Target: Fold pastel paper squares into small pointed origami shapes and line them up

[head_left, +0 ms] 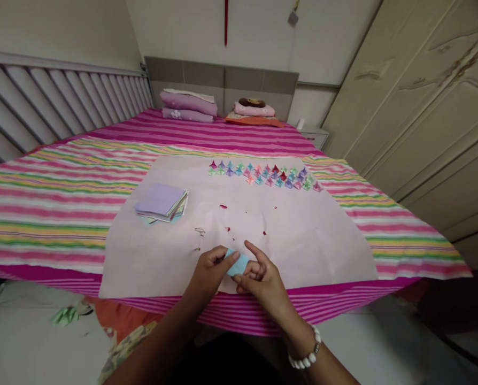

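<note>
A small folded piece of light blue paper [236, 265] is held just above the near part of a large pale sheet [303, 235]. My left hand [211, 269] pinches its left side, thumb on top. On the other side my right hand [262, 278] grips the paper's lower right edge between thumb and curled fingers, its index finger stretched out. Beyond the hands to the left lies a stack of square coloured paper [161, 202], lilac on top. Rows of small folded paper stars [267, 174] in many colours line the far side of the sheet.
Tiny dark red scraps [223, 206] and small bits [199, 231] dot the sheet. It lies on a bed with a striped cover [42, 214]. Folded bedding [189, 107] is piled at the headboard [202, 75]. A slatted rail [62, 101] stands left, a wardrobe [423, 107] right.
</note>
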A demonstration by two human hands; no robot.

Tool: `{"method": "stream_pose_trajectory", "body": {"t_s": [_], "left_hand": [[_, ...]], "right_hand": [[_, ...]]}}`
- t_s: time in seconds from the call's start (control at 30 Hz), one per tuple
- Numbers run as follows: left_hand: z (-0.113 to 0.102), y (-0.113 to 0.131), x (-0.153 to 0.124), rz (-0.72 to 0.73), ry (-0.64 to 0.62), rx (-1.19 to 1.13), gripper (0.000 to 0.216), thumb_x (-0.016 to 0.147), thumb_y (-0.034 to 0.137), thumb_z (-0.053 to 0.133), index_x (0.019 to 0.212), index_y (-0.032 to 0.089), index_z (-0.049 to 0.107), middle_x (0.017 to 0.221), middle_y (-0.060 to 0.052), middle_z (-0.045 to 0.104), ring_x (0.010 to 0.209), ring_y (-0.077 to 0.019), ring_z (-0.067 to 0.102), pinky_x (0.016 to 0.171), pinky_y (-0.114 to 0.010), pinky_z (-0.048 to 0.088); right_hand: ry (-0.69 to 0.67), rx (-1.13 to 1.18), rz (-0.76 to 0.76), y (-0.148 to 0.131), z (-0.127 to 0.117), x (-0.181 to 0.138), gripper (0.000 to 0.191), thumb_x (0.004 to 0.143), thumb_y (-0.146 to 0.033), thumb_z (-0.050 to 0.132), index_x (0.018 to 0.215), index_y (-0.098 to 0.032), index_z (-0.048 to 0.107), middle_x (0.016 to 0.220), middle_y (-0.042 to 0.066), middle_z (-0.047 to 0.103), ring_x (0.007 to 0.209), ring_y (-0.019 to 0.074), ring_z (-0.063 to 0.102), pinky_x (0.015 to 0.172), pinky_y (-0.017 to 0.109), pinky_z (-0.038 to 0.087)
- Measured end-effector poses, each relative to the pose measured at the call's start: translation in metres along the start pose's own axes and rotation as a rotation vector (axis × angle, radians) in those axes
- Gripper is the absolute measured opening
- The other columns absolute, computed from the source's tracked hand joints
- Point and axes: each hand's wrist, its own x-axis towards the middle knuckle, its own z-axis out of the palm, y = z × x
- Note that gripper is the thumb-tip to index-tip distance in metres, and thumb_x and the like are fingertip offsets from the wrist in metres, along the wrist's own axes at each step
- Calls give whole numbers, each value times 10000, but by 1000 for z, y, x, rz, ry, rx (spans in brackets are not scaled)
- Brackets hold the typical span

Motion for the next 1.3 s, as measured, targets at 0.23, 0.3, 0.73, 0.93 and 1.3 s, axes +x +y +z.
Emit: {"method": "stream_pose_trajectory", "body": {"t_s": [0.23,0.3,0.73,0.93,1.3], "left_hand": [[8,5,-1,-48,-64,-95,350,734,454,651,566,179,514,504,47,467,493,-112,459,505,-241,373],[9,4,-2,-66,-61,-93,362,739,461,645,562,182,498,492,50,453,479,-108,451,491,-238,363],[11,-8,-4,-141,-10,-234,411,773,504,600,561,182,455,470,61,404,439,-88,385,457,-225,317],[10,1,0,65,-3,-28,383,774,413,620,513,164,492,571,30,433,561,-104,423,543,-237,347],[5,1,-10,-58,-79,-169,507,696,311,727,1133,189,501,767,10,641,672,-140,616,607,-250,483]], "right_hand": [[-52,-132,37,2,-1,4,364,754,-494,678,668,-145,625,496,-22,580,433,78,489,476,218,366],[-56,-154,31,3,0,3,399,774,-520,647,641,-146,613,478,-24,567,422,74,463,469,218,341],[-83,-178,42,4,0,-7,443,776,-585,606,647,-162,612,508,-13,567,470,107,483,519,249,383],[64,-162,-90,-8,-14,-2,309,756,-457,678,646,-178,602,548,-31,541,543,115,477,571,248,378],[147,-94,-156,-5,-20,-1,245,810,-389,654,703,-172,614,533,-29,583,517,105,525,567,238,418]]}}
